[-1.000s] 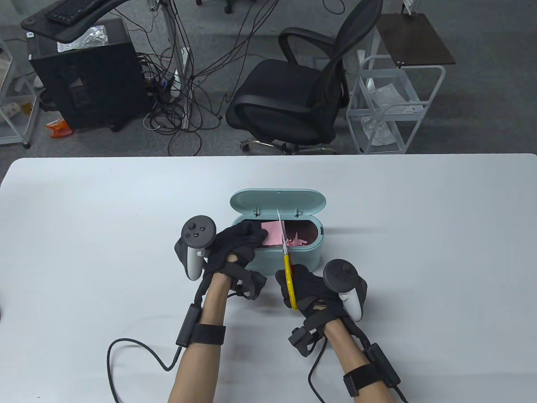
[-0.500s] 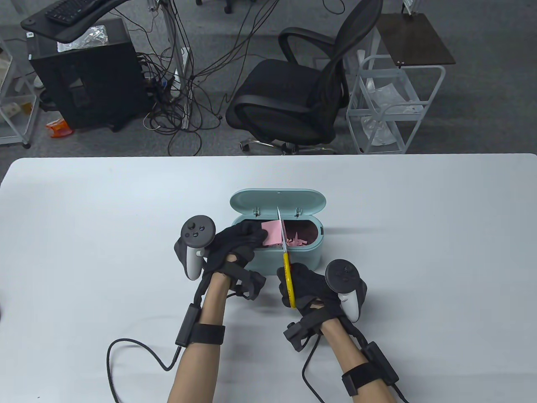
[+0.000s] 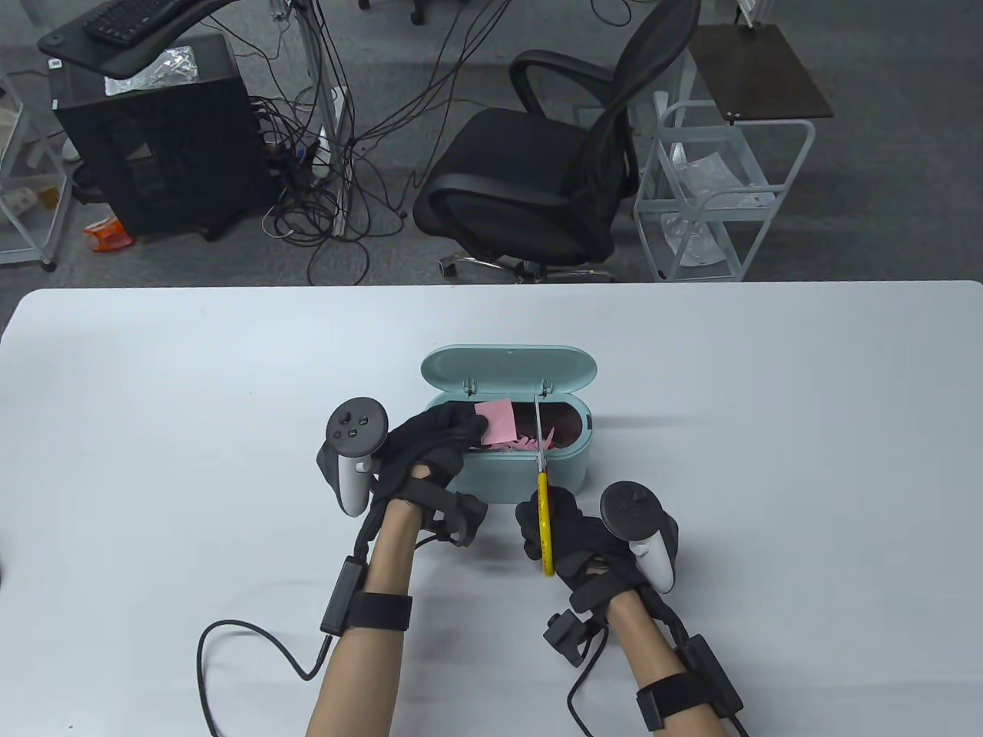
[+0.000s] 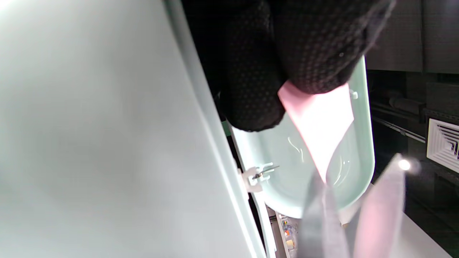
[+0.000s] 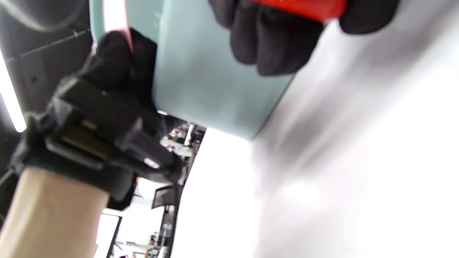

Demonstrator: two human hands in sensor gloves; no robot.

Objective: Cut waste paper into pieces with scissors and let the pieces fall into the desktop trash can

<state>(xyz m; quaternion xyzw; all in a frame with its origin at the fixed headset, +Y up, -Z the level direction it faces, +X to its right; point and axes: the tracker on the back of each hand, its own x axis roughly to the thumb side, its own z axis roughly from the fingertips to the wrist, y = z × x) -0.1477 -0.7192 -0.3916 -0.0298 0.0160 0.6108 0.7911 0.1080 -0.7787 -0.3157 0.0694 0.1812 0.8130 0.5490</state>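
1. Both hands work over the can: the left hand (image 3: 430,445) pinches the pink waste paper (image 3: 497,421) at its 9 o'clock edge, and the right hand (image 3: 572,533) is curled round the yellow handles of the scissors (image 3: 542,476).
2. Blades point toward 12 o'clock over the open trash can (image 3: 522,468). In the table view they look almost together, just to the 3 o'clock side of the paper and not touching it; the left wrist view is too blurred there to settle it.
3. Paper sits above the 9 o'clock half of the can's opening; pink scraps (image 3: 530,443) already lie inside.
4. Handling, as a judgement: the sheet is thin, light and floppy, so it will sag and fold away from the blade unless it is held taut near the cut line. A pinch close to the edge, as now, leaves the free side unsupported.
5. Scissors look rigid, with smooth plastic grips and slim metal blades; the textured glove fabric should keep them from slipping.
6. Can is a smooth mint-green plastic oval with rounded ends, its hinged lid (image 3: 509,367) standing open at 12 o'clock on the matte white table (image 3: 768,461).
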